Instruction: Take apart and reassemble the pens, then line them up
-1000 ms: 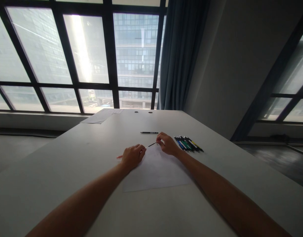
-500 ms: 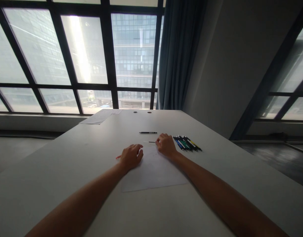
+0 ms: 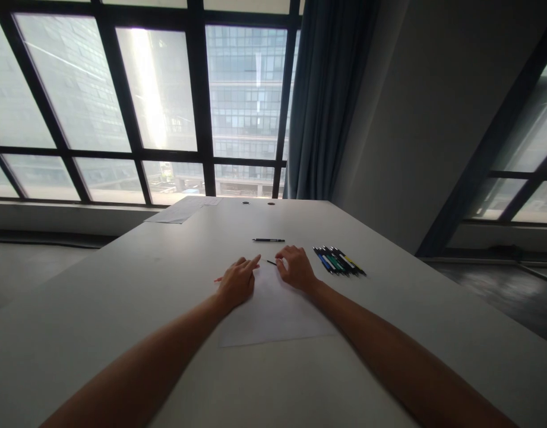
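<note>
My left hand (image 3: pixel 238 280) is over the left edge of a white sheet of paper (image 3: pixel 284 315), index finger stretched forward. A slim pinkish-red pen (image 3: pixel 218 279) pokes out from its left side, mostly hidden by the closed fingers. My right hand (image 3: pixel 296 268) pinches a thin pen refill (image 3: pixel 271 262), dark at the right and pale at the left, between thumb and fingertips. The refill's pale end points at my left index fingertip; whether they touch I cannot tell. Beyond both hands, a black pen (image 3: pixel 268 240) lies crosswise on the table.
Several pens (image 3: pixel 339 261) with blue, green and yellow parts lie side by side right of my right hand. More paper sheets (image 3: pixel 179 210) rest at the white table's (image 3: pixel 135 279) far left edge. Two dark round spots (image 3: pixel 271 204) mark its far end, before windows and a curtain (image 3: pixel 315 119).
My left index finger has straightened forward towards the refill. The right hand has shifted slightly, and the refill now slants instead of lying level. The view has moved a little.
</note>
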A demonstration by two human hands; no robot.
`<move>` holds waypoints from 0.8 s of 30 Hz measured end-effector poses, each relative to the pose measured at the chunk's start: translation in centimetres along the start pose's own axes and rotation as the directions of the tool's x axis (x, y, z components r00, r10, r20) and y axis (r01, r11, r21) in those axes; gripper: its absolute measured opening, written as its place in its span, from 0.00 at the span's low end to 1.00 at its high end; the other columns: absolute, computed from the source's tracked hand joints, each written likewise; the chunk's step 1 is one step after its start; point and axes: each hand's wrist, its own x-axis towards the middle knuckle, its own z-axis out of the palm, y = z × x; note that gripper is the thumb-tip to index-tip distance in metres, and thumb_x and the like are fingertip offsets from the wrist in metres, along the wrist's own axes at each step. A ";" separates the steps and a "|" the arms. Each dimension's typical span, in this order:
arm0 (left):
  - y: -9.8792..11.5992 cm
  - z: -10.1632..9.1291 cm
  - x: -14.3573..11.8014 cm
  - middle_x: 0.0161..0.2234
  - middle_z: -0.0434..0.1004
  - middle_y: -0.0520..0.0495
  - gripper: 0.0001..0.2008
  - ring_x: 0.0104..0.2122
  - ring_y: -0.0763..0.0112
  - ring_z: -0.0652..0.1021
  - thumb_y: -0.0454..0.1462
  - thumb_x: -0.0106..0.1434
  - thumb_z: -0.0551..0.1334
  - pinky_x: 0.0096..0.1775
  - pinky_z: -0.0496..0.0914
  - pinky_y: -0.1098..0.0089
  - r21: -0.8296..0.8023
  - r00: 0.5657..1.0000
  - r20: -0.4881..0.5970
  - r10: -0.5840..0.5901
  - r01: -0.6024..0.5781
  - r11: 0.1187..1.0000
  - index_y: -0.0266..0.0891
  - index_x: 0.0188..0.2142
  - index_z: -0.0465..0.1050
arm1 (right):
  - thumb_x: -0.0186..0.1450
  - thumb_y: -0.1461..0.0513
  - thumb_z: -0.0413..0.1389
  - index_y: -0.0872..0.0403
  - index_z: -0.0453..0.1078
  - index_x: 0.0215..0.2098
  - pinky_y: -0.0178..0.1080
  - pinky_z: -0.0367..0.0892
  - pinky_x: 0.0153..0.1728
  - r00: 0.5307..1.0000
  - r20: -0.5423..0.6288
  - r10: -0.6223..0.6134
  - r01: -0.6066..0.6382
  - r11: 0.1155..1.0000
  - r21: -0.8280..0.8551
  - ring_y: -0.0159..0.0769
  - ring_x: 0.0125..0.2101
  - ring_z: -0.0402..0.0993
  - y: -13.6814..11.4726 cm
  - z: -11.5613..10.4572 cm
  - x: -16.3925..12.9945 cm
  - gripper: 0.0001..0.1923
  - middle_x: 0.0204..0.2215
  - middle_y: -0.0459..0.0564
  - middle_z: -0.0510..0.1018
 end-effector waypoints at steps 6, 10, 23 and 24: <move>-0.7 0.4 -0.2 0.47 0.77 0.41 0.24 0.45 0.65 0.74 0.32 0.67 0.50 0.47 0.73 0.62 -0.132 0.995 -0.069 0.074 -0.083 0.988 0.39 0.62 0.56 | 0.64 0.62 0.56 0.54 0.70 0.43 0.42 0.58 0.41 0.975 0.052 -0.215 0.202 0.961 0.188 0.40 0.38 0.69 -1.6 0.0 -0.6 0.09 0.35 0.51 0.76; -1.2 0.9 -0.2 0.44 0.77 0.40 0.21 0.41 0.68 0.77 0.36 0.68 0.52 0.45 0.74 0.65 -0.226 0.982 -0.135 0.130 -0.158 0.961 0.39 0.60 0.60 | 0.66 0.61 0.55 0.54 0.70 0.42 0.41 0.58 0.40 0.987 -0.004 -0.163 0.160 0.962 0.221 0.39 0.37 0.69 -1.7 0.1 -0.8 0.07 0.35 0.51 0.77; -1.1 -1.8 -0.4 0.36 0.79 0.47 0.15 0.34 0.69 0.76 0.43 0.69 0.51 0.39 0.70 0.69 0.107 0.988 -0.154 0.011 0.006 0.994 0.41 0.42 0.74 | 0.70 0.57 0.47 0.53 0.67 0.32 0.40 0.58 0.38 0.991 -0.128 0.044 -0.015 0.976 0.217 0.39 0.34 0.68 0.9 0.0 -1.0 0.12 0.30 0.50 0.74; -1.2 -1.8 -0.5 0.36 0.79 0.47 0.15 0.34 0.70 0.76 0.43 0.69 0.51 0.39 0.69 0.69 0.101 0.986 -0.168 -0.006 0.024 0.995 0.41 0.41 0.74 | 0.71 0.57 0.45 0.53 0.67 0.31 0.40 0.58 0.37 0.991 -0.130 0.041 -0.013 0.979 0.205 0.39 0.34 0.68 1.1 0.0 -1.0 0.14 0.30 0.51 0.74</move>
